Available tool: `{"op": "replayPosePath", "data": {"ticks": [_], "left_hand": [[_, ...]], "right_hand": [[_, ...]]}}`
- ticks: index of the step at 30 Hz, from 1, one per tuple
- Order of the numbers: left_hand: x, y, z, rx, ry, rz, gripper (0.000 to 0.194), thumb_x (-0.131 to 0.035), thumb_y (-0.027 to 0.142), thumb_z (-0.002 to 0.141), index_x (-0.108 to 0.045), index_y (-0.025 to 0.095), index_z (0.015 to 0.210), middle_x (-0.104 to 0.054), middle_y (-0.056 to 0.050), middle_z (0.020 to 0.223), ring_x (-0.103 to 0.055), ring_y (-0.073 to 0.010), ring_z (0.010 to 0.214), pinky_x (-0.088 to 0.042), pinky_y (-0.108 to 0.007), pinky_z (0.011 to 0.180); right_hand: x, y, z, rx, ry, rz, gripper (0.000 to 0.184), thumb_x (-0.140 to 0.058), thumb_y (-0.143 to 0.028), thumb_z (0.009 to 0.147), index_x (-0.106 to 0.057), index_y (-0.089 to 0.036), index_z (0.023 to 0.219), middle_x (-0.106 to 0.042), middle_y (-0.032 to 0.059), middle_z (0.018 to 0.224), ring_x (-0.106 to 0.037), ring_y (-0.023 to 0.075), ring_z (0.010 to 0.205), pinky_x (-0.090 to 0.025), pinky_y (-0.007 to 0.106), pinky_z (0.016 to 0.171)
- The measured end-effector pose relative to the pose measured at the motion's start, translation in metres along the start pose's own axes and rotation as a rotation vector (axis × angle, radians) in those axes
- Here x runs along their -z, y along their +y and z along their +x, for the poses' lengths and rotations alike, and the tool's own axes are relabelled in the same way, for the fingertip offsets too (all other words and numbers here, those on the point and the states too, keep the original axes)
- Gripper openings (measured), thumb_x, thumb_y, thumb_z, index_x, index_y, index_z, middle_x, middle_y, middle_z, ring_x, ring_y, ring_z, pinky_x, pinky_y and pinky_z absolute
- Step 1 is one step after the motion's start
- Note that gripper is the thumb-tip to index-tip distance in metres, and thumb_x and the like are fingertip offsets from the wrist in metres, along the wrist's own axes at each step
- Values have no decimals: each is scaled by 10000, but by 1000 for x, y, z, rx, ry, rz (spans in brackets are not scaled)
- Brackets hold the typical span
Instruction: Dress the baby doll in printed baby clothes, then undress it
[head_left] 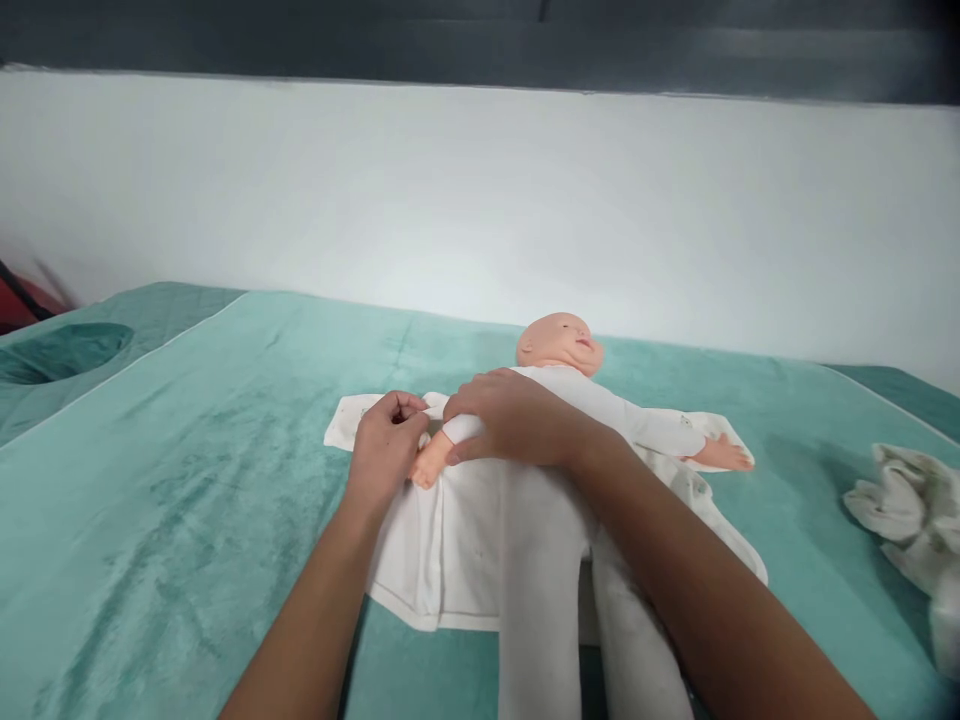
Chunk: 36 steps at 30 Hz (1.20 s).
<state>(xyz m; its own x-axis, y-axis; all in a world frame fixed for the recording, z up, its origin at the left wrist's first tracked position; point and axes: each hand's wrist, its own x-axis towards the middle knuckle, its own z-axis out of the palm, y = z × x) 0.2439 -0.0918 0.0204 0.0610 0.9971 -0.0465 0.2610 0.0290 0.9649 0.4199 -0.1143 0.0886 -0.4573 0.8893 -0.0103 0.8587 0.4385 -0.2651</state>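
A baby doll (559,345) in a white long-sleeved suit lies on its back, its head away from me. Beneath it an opened white baby jacket (469,545) is spread flat, sleeves out to both sides. My right hand (517,415) is closed round the doll's sleeved arm on the left side, and the doll's bare hand (431,460) pokes out below. Just beside that, my left hand (390,440) pinches the jacket at its left sleeve, thumb and fingers together. The doll's other arm rests along the jacket's right sleeve (727,430).
A green plush cover (225,480) lies under everything. At the right edge sits a crumpled white cloth (911,510) with a faint pattern. A pale wall (420,200) rises behind the cover. At far left there is a round green hollow (67,350).
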Motion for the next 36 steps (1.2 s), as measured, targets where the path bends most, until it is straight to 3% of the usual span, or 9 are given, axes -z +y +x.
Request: {"op": "replayPosePath", "data": {"ticks": [4, 11, 17, 24, 27, 29, 30, 33, 36], "left_hand": [[-1, 1, -4, -83, 68, -7, 96, -528, 173, 683, -573, 204, 762, -469, 52, 594, -443, -109, 563, -363, -230, 538], [0, 0, -3, -165, 141, 50, 139, -514, 159, 673, -591, 204, 779, -483, 49, 613, -461, -122, 597, -375, -242, 587], [2, 2, -6, -181, 181, -20, 113, -518, 145, 673, -581, 197, 751, -442, 56, 588, -421, -111, 578, -352, -225, 568], [-9, -5, -5, -310, 76, 218, 112, -528, 235, 783, -609, 220, 859, -574, 47, 647, -497, -134, 611, -378, -251, 618], [-12, -9, -5, -338, 79, 339, 128, -519, 271, 822, -612, 232, 902, -613, 35, 690, -536, -152, 653, -375, -268, 630], [-12, -11, -5, -330, 90, 381, 130, -516, 289, 835, -616, 239, 899, -616, 30, 697, -552, -160, 668, -372, -272, 624], [-12, -12, -5, -330, 98, 392, 134, -511, 297, 841, -617, 241, 901, -617, 28, 702, -558, -164, 675, -373, -274, 625], [-13, -13, -6, -334, 122, 401, 152, -500, 320, 854, -617, 238, 908, -630, 18, 722, -576, -174, 693, -387, -282, 641], [-17, -12, -7, -323, 160, 348, 147, -512, 316, 844, -616, 228, 899, -658, 9, 753, -593, -179, 715, -412, -288, 671]], "right_hand": [[-8, 6, 3, 66, 86, -63, 330, -546, -512, 859, -606, -232, 696, -615, 2, 679, -525, 171, 690, -329, 321, 688], [-5, 11, 1, 11, 113, -91, 329, -555, -492, 862, -565, -235, 656, -620, 13, 709, -526, 191, 711, -287, 321, 638], [-7, 15, 2, -57, 137, -136, 230, -549, -435, 873, -590, -244, 751, -630, 20, 793, -536, 206, 782, -311, 326, 678], [-12, 5, 0, -17, 226, -97, 165, -514, -350, 899, -636, -243, 933, -655, 28, 962, -564, 204, 907, -373, 332, 810], [1, 19, -21, -231, 470, 9, 225, -459, -368, 913, -638, -249, 980, -665, 31, 1031, -581, 199, 929, -406, 308, 771], [11, 40, -41, -500, 610, -20, 286, -419, -406, 916, -648, -235, 891, -677, 52, 966, -591, 218, 888, -412, 317, 730], [14, 53, -52, -644, 621, -59, 332, -403, -439, 914, -647, -226, 841, -681, 70, 921, -594, 236, 859, -411, 330, 713], [13, 90, -75, -941, 457, -89, 510, -331, -574, 905, -651, -187, 822, -690, 155, 931, -607, 313, 867, -417, 390, 713], [5, 111, -83, -903, 311, 120, 645, -256, -641, 907, -665, -142, 902, -685, 213, 1050, -613, 347, 973, -425, 408, 802]]}}
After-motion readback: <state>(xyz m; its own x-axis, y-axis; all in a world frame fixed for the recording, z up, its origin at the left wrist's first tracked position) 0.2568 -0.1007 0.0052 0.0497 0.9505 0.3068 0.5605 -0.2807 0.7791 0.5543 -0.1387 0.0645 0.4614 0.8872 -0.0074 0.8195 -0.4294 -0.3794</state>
